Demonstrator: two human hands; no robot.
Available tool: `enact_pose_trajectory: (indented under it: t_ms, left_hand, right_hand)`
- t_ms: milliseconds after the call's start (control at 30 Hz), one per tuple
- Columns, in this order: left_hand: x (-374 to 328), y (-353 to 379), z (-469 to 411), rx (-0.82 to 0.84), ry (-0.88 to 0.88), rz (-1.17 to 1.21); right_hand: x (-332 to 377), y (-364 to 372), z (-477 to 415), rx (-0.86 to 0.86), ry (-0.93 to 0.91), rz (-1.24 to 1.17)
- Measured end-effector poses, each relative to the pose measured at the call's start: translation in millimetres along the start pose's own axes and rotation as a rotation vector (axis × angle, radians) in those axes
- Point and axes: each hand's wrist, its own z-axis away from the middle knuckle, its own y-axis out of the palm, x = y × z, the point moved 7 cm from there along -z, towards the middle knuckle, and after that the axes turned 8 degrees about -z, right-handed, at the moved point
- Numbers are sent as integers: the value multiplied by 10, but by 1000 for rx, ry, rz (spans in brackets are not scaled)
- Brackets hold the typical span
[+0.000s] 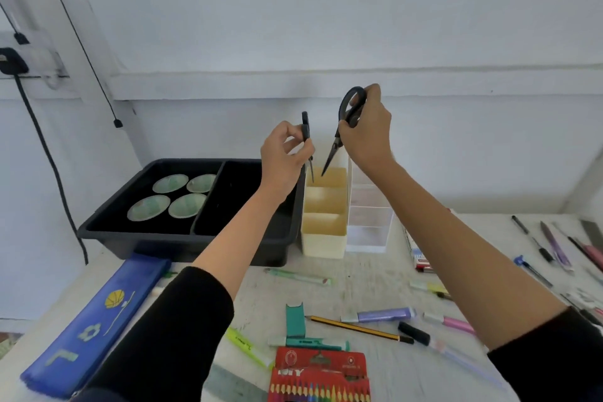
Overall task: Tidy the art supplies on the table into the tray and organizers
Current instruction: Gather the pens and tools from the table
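My left hand (283,157) pinches a small pair of black scissors (306,137) by the handle, blades pointing down. My right hand (368,130) grips a larger pair of black scissors (346,121) by the handle loops, tips down. Both blade tips hang just over the rear compartment of the cream organizer (323,238). A clear acrylic organizer (368,232) stands to its right. The black two-part tray (182,238) sits to the left, with several green-white dishes (169,183) in its left section.
Loose on the table: a blue pencil case (88,326), red box of coloured pencils (319,375), yellow-black pencil (359,329), highlighters (248,346), purple marker (381,315), green pen (297,276), and several pens (554,245) at the right. Black cables hang at the left wall.
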Motion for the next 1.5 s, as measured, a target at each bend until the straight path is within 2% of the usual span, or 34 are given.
enact_pose_trajectory:
  t_ms: [167, 333, 500, 633, 833, 1000, 1167, 1300, 1500]
  left_hand:
    - [177, 252, -159, 63, 30, 29]
    - [473, 458, -242, 148, 21, -14]
    - [803, 547, -162, 198, -15, -126]
    - [981, 569, -66, 223, -51, -233]
    - [1127, 525, -4, 219, -101, -410]
    - [1060, 445, 51, 198, -146, -461]
    - [898, 252, 181, 102, -125, -451]
    - [594, 165, 458, 18, -95, -340]
    - [279, 245, 1026, 11, -125, -182]
  right_hand:
    - [-233, 186, -90, 57, -3, 76]
    - [-416, 385, -141, 195, 60, 175]
    - [-575, 488, -150, 294, 110, 418]
    - [-606, 542, -163, 300, 107, 451]
    - [-654, 615, -132, 326, 177, 365]
    - [-587, 669, -53, 445, 115, 521]
    - [-495, 624, 76, 425, 36, 545]
    - [-385, 464, 290, 374, 12, 369]
    - [-335, 5, 980, 116, 42, 101]
